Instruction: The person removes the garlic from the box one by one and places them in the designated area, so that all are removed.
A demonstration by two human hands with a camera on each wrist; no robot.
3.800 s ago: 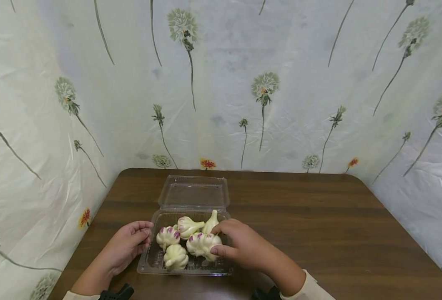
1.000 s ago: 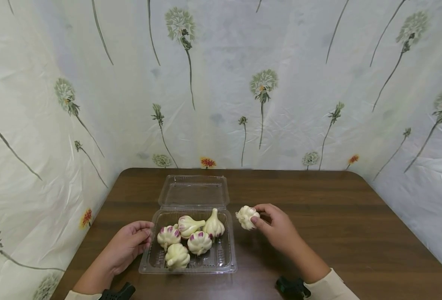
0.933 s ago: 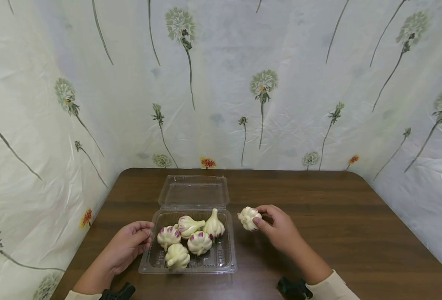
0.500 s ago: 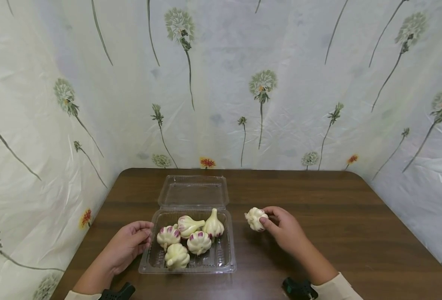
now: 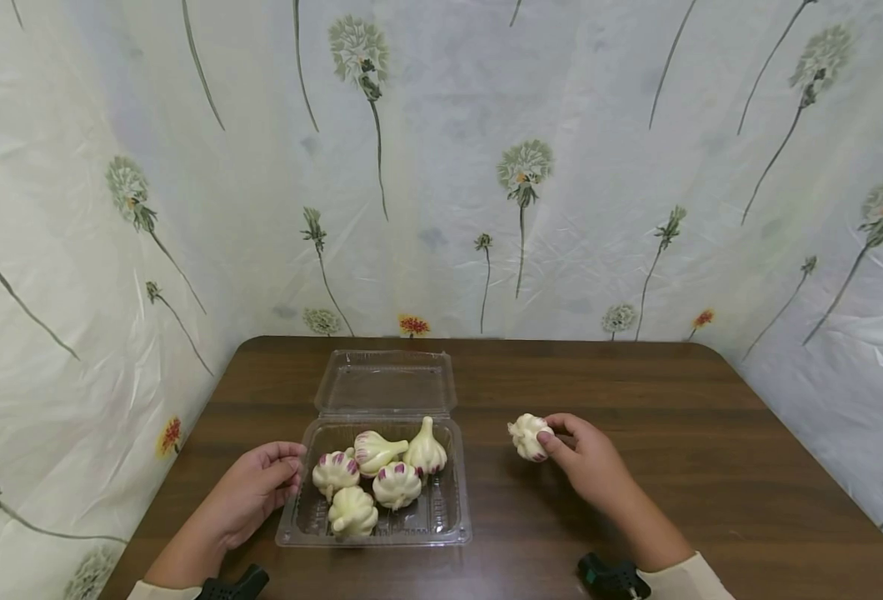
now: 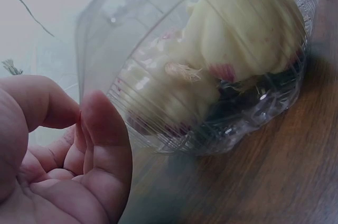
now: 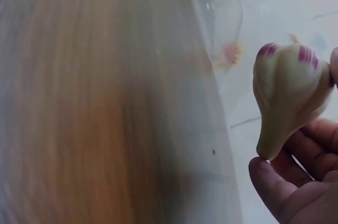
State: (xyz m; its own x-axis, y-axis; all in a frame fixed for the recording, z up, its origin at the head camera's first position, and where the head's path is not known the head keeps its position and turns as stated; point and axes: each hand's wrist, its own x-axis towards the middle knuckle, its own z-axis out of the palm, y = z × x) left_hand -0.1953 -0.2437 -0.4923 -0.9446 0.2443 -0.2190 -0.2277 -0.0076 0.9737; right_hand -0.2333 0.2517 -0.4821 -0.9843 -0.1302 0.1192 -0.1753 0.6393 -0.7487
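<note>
My right hand holds a garlic bulb, cream with purple streaks, above the table to the right of the clear plastic clamshell box. The right wrist view shows this garlic bulb with its stem end against a fingertip. My left hand pinches the left rim of the box between thumb and finger, as the left wrist view shows at the box's corner. Several garlic bulbs lie in the box, among them a plain pale one in front and an upright one at the back right.
The box's lid is folded back flat behind it on the dark brown wooden table. A flower-printed sheet hangs behind and at both sides. Black wrist straps sit near the front edge of the view.
My right hand has lifted one garlic bulb out of the box and carried it right, still drifting that way over the last second. The left hand has stayed at the rim.
</note>
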